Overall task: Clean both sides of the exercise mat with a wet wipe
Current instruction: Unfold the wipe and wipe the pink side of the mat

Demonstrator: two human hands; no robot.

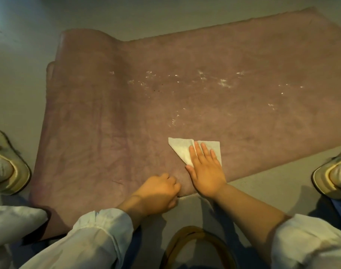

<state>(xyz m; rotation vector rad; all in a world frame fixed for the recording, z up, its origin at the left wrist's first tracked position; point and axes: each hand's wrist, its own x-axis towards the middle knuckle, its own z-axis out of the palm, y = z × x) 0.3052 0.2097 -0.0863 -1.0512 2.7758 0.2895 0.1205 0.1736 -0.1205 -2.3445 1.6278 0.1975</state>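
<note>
A dusty pink exercise mat [127,98] lies spread on the grey floor, its left end curled up in a fold. Wet streaks glisten across its middle. A folded white wet wipe [180,148] lies on the mat near its front edge. My right hand [206,171] presses flat on the wipe with straight fingers, covering its lower right part. My left hand [158,193] sits just left of it at the mat's front edge, fingers curled and pinching that edge.
Grey floor [165,18] surrounds the mat. My two feet in light sandals stand at the far left [4,166] and far right [334,175]. A round brownish rim [197,243] shows below between my sleeved arms.
</note>
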